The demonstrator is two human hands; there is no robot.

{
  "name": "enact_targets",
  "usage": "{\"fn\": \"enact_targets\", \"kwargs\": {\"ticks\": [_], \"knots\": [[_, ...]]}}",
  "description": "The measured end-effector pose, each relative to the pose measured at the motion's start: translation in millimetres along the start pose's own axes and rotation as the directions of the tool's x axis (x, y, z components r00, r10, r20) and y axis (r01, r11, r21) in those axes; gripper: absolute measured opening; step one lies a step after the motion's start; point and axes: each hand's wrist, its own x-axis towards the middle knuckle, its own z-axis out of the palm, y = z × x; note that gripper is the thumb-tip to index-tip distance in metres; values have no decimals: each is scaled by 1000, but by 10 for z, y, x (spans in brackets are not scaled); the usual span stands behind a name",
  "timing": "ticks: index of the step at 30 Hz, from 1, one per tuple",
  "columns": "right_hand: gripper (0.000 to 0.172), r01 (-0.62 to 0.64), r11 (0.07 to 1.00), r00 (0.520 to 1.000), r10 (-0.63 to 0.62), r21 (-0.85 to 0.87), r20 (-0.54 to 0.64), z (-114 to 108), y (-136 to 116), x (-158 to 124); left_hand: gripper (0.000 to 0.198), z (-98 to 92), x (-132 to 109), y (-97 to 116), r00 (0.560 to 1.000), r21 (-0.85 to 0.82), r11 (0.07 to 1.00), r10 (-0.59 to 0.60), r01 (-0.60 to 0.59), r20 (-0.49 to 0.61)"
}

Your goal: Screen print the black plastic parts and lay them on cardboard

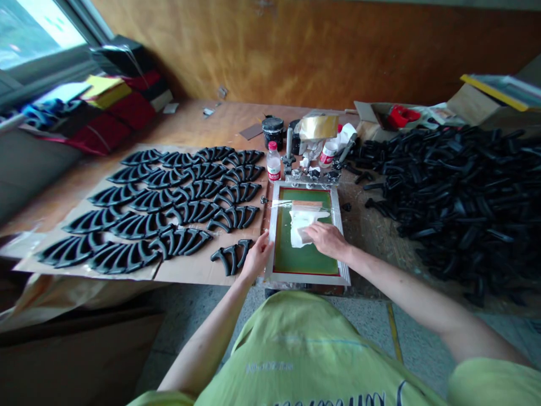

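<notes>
A silk-screen frame (274, 225) with green mesh lies in front of me, its metal rim around a patch of white ink (298, 223). Along the top of the ink rests a wooden-handled squeegee (307, 205). My right hand (328, 241) is closed on a small greyish flat scraper (305, 234), pressed to the ink. At the frame's left side is my left hand (258, 256), fingers stretched out beside the rim; whether they touch it is hard to see. Just left of that hand are a few black curved handles (230, 256).
Rows of black handles (135, 225) cover cardboard on the left. A big heap of black handles (465, 197) fills the right. Behind the frame stand metal clamps (313, 173), a red-capped bottle (273, 162) and a black tub (273, 132). Boxes line the back corners.
</notes>
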Motion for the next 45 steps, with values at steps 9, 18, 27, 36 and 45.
{"fn": "enact_targets", "kwargs": {"ticks": [9, 18, 27, 36, 45], "knots": [[23, 1, 1000, 997, 2, 31, -72, -9, 41, -92, 63, 22, -6, -17, 999, -99, 994, -38, 35, -24], [34, -99, 986, 983, 118, 137, -140, -184, 52, 73, 73, -54, -74, 145, 996, -223, 972, -58, 72, 68], [36, -457, 788, 711, 602, 412, -362, -718, 1194, 158, 60, -412, -138, 1213, 979, -403, 893, 191, -202, -68], [27, -356, 920, 928, 369, 163, -54, 333, 502, -98, 57, -352, 373, 1950, 895, -480, 755, 384, -447, -228], [17, -365, 897, 914, 396, 250, -85, 363, -388, -82, 63, 656, -597, 734, 848, -499, 728, -217, 471, 484]]}}
